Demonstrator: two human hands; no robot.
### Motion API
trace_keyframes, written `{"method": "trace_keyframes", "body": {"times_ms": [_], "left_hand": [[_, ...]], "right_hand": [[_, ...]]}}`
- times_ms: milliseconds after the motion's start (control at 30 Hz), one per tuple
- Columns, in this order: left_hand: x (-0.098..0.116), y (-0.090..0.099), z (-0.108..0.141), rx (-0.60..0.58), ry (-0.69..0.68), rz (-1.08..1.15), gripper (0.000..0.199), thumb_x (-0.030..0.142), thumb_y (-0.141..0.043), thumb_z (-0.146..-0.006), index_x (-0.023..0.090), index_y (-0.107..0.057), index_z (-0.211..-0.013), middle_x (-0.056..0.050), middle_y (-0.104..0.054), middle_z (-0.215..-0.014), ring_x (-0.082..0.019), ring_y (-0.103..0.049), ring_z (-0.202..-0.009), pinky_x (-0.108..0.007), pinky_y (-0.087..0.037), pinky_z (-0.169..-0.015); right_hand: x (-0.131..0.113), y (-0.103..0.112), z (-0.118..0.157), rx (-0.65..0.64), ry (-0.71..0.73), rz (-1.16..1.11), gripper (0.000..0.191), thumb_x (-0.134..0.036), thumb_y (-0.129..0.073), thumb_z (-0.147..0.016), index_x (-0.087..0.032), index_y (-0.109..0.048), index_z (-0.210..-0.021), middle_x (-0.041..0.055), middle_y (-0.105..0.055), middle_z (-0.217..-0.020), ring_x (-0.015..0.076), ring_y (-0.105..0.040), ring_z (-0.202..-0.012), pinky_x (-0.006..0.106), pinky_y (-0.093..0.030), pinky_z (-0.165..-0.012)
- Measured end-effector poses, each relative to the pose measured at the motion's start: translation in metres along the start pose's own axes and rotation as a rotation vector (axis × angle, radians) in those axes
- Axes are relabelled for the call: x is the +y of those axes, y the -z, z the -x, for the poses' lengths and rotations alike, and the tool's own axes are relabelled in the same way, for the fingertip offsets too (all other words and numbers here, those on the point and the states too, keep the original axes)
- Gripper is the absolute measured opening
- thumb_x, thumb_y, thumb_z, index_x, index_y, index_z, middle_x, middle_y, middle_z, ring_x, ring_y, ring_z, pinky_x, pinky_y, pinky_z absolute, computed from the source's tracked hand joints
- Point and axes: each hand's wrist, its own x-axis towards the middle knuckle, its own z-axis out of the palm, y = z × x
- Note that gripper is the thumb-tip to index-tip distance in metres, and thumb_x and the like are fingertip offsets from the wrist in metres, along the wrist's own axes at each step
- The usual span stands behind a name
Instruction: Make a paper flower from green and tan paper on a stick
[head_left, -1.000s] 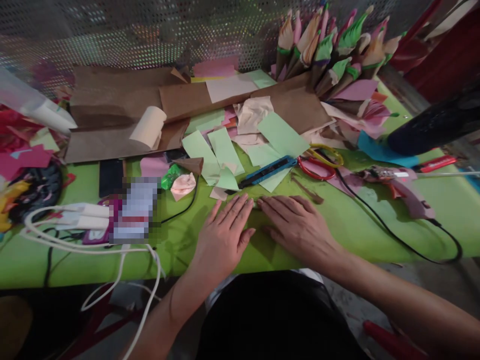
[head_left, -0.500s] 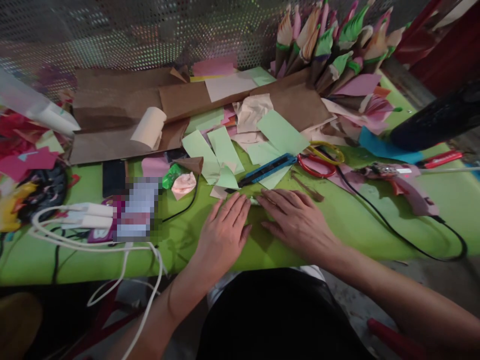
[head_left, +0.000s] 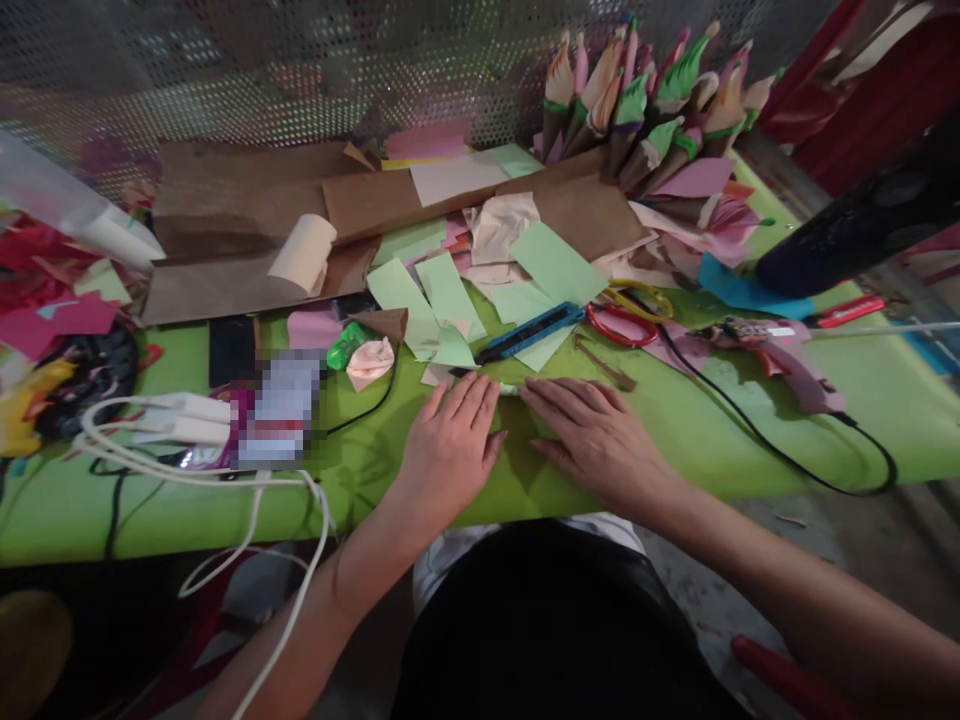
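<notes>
Both hands lie flat, palms down, on the green table (head_left: 367, 460), fingers stretched out. Between and partly under my left hand (head_left: 448, 440) and my right hand (head_left: 592, 430) is a thin, pale green rolled piece (head_left: 509, 390); its ends are hidden beneath the fingertips. Just beyond the fingers lie a blue utility knife (head_left: 531, 335) and pale green paper pieces (head_left: 455, 345). Scissors (head_left: 626, 322) with red and yellow handles rest past my right hand. Left of my left hand sit a small pink crumpled paper piece (head_left: 370, 363) and a shiny green piece (head_left: 345, 346).
Brown paper sheets (head_left: 232, 200) and a cream paper roll (head_left: 304, 252) lie at the back. Paper cones (head_left: 645, 110) with coloured tips stand back right. A pink glue gun (head_left: 795, 362) with a black cord lies right. A phone (head_left: 281, 405) and white cables (head_left: 259, 484) are left.
The hands have shifted slightly apart, and more of the pale green roll shows between the fingertips. The camera view has moved a little.
</notes>
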Motion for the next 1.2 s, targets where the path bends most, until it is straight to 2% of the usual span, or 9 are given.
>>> {"method": "trace_keyframes", "body": {"times_ms": [200, 333, 467, 933, 1200], "left_hand": [[-0.001, -0.003, -0.003, 0.011, -0.012, -0.013, 0.049, 0.029, -0.043, -0.100, 0.007, -0.053, -0.143, -0.017, -0.059, -0.144, -0.030, -0.054, -0.137, -0.048, -0.041, -0.114], [0.003, -0.003, 0.001, 0.001, -0.015, -0.036, 0.051, 0.030, -0.042, -0.101, 0.007, -0.050, -0.146, -0.017, -0.057, -0.147, -0.030, -0.051, -0.139, -0.047, -0.040, -0.115], [0.003, -0.003, 0.001, 0.001, -0.006, -0.035, 0.053, 0.031, -0.044, -0.100, 0.009, -0.048, -0.148, -0.017, -0.057, -0.147, -0.030, -0.052, -0.139, -0.048, -0.039, -0.115], [0.006, -0.005, -0.002, 0.011, -0.008, -0.106, 0.053, 0.037, -0.039, -0.103, 0.003, -0.053, -0.142, -0.017, -0.057, -0.145, -0.030, -0.054, -0.137, -0.046, -0.042, -0.112], [0.008, -0.004, 0.002, -0.011, 0.022, -0.094, 0.052, 0.034, -0.038, -0.103, 0.005, -0.050, -0.145, -0.017, -0.055, -0.148, -0.030, -0.052, -0.138, -0.046, -0.041, -0.113]], "right_hand": [[-0.004, -0.002, -0.007, -0.003, -0.028, 0.054, 0.044, -0.033, -0.056, -0.098, -0.013, -0.059, -0.137, 0.0129, -0.067, -0.135, 0.0282, -0.058, -0.117, 0.043, -0.043, -0.098], [-0.006, 0.000, -0.007, -0.001, 0.011, 0.086, 0.044, -0.033, -0.057, -0.098, -0.010, -0.060, -0.135, 0.0143, -0.068, -0.131, 0.0282, -0.060, -0.113, 0.041, -0.044, -0.095], [-0.005, -0.002, -0.006, -0.007, 0.007, 0.068, 0.044, -0.033, -0.057, -0.097, -0.012, -0.058, -0.137, 0.0150, -0.068, -0.131, 0.0284, -0.060, -0.112, 0.041, -0.045, -0.093], [-0.001, -0.003, -0.007, 0.032, 0.031, 0.057, 0.044, -0.035, -0.056, -0.099, -0.009, -0.061, -0.134, 0.0156, -0.069, -0.130, 0.0279, -0.062, -0.110, 0.041, -0.047, -0.092], [-0.002, -0.001, -0.007, 0.030, 0.025, 0.059, 0.042, -0.034, -0.055, -0.099, -0.010, -0.061, -0.133, 0.0128, -0.069, -0.131, 0.0262, -0.062, -0.110, 0.038, -0.046, -0.092]]}}
